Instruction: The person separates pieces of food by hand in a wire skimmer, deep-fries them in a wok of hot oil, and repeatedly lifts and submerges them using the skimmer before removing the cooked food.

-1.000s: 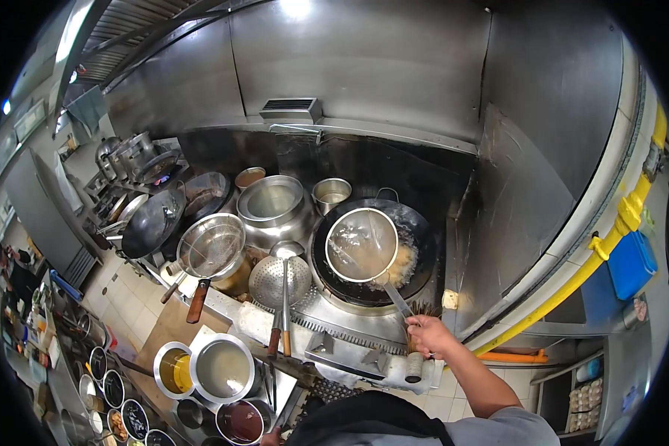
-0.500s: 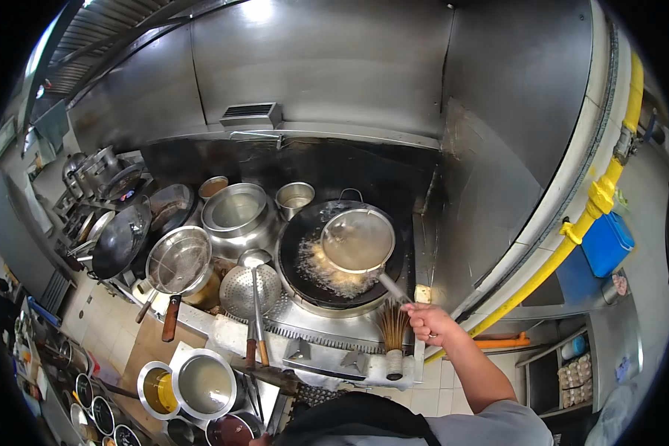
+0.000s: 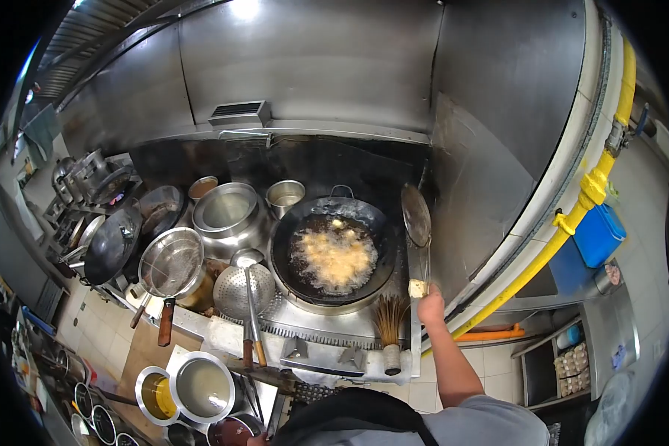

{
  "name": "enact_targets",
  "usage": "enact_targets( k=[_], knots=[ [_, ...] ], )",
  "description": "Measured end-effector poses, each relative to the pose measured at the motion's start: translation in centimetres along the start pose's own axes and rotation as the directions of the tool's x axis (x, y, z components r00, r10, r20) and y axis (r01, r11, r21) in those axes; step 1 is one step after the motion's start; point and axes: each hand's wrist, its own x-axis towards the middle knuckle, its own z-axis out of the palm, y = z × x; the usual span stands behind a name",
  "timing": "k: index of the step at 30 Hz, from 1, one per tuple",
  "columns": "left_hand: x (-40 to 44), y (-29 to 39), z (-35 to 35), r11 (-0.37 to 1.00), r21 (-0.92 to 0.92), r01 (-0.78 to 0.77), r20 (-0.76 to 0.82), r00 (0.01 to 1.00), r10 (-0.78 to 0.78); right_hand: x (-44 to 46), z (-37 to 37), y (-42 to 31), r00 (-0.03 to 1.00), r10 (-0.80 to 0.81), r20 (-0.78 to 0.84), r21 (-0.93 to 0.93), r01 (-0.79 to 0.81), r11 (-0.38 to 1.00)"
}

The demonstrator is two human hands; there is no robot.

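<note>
Clearly, the handle of a round mesh strainer is gripped by the right hand, with the fingers closed around it. The strainer is held to the right of a black wok, apart from it and near the side wall, and its round face is seen nearly edge-on. Beside the right hand, a pale block is seen at the stove's edge.

In the wok, golden pieces are clustered in bubbling oil. Only a small part of the left hand is shown at the bottom edge, close to a pot of dark red liquid; whether it is open or closed, or has hold of anything, cannot be told.

On the stove, a bundled-stick brush is stood upright in front of the wok. To the wok's left, a perforated skimmer and a ladle are laid together, their handles pointed towards the person. Behind them, a large metal pot and a smaller metal pot are placed. Farther left, a second strainer is rested over a container, its wooden handle directed frontward. Below, yellow liquid and cloudy liquid are held in two adjoining pots.
</note>
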Motion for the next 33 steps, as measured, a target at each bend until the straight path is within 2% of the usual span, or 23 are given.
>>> enact_targets(
  k=[1, 2, 3, 4, 5, 9, 10, 11, 12, 13, 14, 15, 16, 19, 20, 22, 24, 26, 28, 30, 33],
  knots=[
    [0.0, 0.0, 0.0, 1.000, -0.003, 0.000, 0.001, 1.000, 0.000, 0.2, -0.1, -0.2, 0.988, -0.103, -0.111, -0.012, 0.102, 0.995],
    [0.1, 0.1, 0.1, 1.000, -0.004, 0.001, 0.004, 1.000, -0.001, 0.4, -0.5, -0.3, 0.988, -0.109, -0.112, -0.011, 0.109, 0.994],
    [0.0, -0.1, 0.2, 1.000, -0.009, 0.006, 0.006, 1.000, -0.005, -0.2, -2.7, -2.3, 0.998, 0.043, 0.037, 0.188, -0.049, 0.981],
    [0.1, -0.2, 0.2, 1.000, -0.010, 0.008, 0.004, 1.000, -0.008, -0.6, -3.8, -3.5, 0.963, 0.163, 0.214, 0.349, -0.231, 0.908],
    [0.1, -0.3, 0.2, 1.000, -0.016, 0.007, 0.005, 1.000, -0.007, 0.0, -3.2, -2.7, 0.968, 0.110, 0.225, 0.428, -0.200, 0.881],
    [0.0, -0.7, 0.5, 1.000, -0.019, 0.012, 0.006, 1.000, -0.012, 2.5, 0.5, 0.4, 0.959, -0.010, 0.285, 0.292, -0.077, 0.953],
    [-0.1, -0.8, 0.5, 1.000, -0.020, 0.013, 0.005, 1.000, -0.013, 3.7, 4.3, 3.8, 0.962, -0.265, 0.065, 0.164, 0.252, 0.954],
    [-0.1, -0.7, 0.5, 1.000, -0.021, 0.012, 0.003, 1.000, -0.012, 4.4, 6.4, 5.5, 0.843, -0.527, -0.112, -0.032, 0.527, 0.850],
    [-0.2, -0.9, 0.6, 1.000, -0.024, 0.011, 0.003, 1.000, -0.011, 3.7, 5.7, 4.1, 0.840, -0.530, -0.112, -0.030, 0.531, 0.847],
    [-0.2, -0.9, 0.6, 1.000, -0.028, 0.013, 0.001, 1.000, -0.013, 2.0, 4.0, 1.0, 0.959, -0.230, 0.163, 0.163, 0.204, 0.965],
    [-0.3, -1.1, 0.7, 0.999, -0.035, 0.013, 0.003, 1.000, -0.013, 0.1, 2.0, -2.3, 0.881, 0.057, 0.470, 0.234, -0.187, 0.954],
    [-0.4, -1.3, 0.8, 0.999, -0.039, 0.016, 0.001, 1.000, -0.016, -1.0, 0.5, -4.4, 0.798, 0.120, 0.591, 0.313, -0.364, 0.877],
    [-0.5, -1.5, 0.9, 0.999, -0.046, 0.018, 0.002, 1.000, -0.018, -1.0, 0.8, -4.6, 0.795, 0.114, 0.596, 0.311, -0.359, 0.880],
    [-0.7, -2.0, 1.1, 0.998, -0.055, 0.022, -0.004, 1.000, -0.023, -1.5, 2.3, -4.4, 0.668, 0.065, 0.741, 0.391, -0.509, 0.767],
    [-0.8, -2.1, 1.1, 0.998, -0.058, 0.025, 0.000, 1.000, -0.026, -1.7, 2.7, -4.3, 0.665, 0.060, 0.744, 0.391, -0.507, 0.768],
    [-0.8, -2.3, 1.1, 0.998, -0.064, 0.029, -0.004, 1.000, -0.029, -2.2, 3.1, -4.5, 0.539, 0.004, 0.842, 0.401, -0.631, 0.664],
    [-1.0, -2.6, 1.1, 0.997, -0.066, 0.032, -0.007, 0.999, -0.032, -2.5, 3.8, -4.7, 0.497, -0.001, 0.868, 0.369, -0.644, 0.670],
    [-1.1, -2.8, 1.0, 0.997, -0.063, 0.033, -0.011, 0.999, -0.034, -3.1, 4.3, -5.0, 0.429, -0.048, 0.902, 0.373, -0.721, 0.584],
    [-1.2, -3.0, 0.8, 0.997, -0.062, 0.034, -0.013, 0.999, -0.035, -3.5, 4.3, -5.3, 0.413, -0.072, 0.908, 0.384, -0.751, 0.538],
    [-1.2, -3.0, 0.7, 0.998, -0.060, 0.034, -0.016, 0.999, -0.035, -3.5, 4.2, -5.3, 0.351, -0.128, 0.928, 0.370, -0.817, 0.441],
    [-1.4, -2.9, 0.5, 0.998, -0.060, 0.033, -0.022, 0.999, -0.034, -4.0, 3.2, -5.4, 0.382, -0.158, 0.910, 0.411, -0.790, 0.456]
  ],
)
